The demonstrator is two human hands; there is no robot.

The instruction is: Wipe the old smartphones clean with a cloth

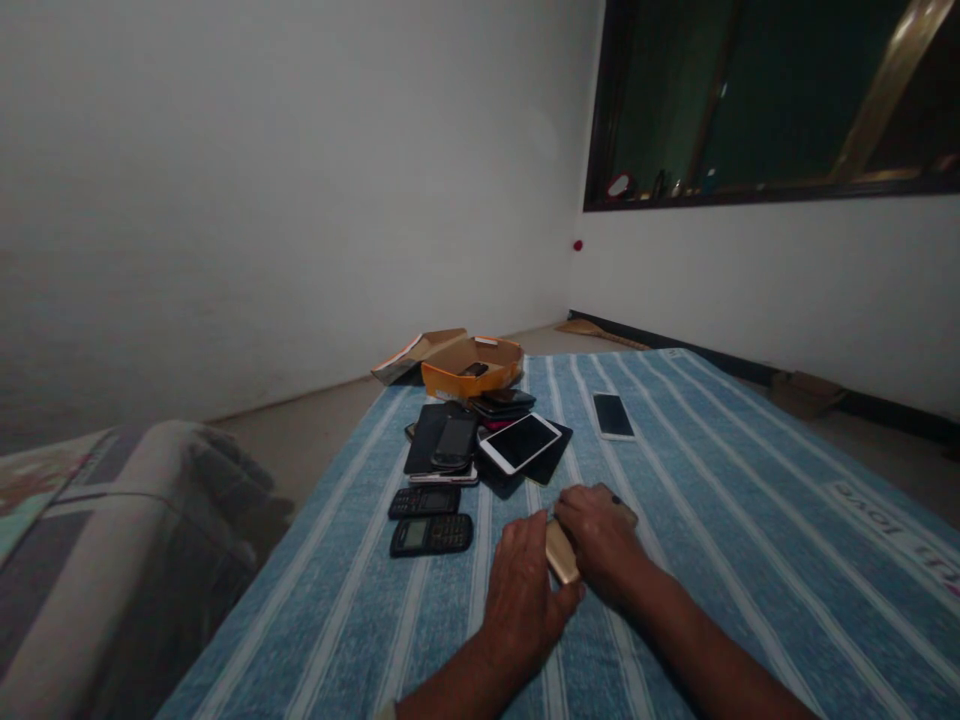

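With the half-curled left hand [525,590] around the gold phone [562,554] over the striped cloth [360,620], and the bent right hand [600,540] beside it, grip unclear, light, even pressure suits best.

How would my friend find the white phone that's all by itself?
Start with the blue-striped cloth and find the open orange box near its far end. To the right of the phone pile, beyond the person's right hand, lies a white phone, dark face up. It's alone on the cloth, while the other white phone rests on the pile.
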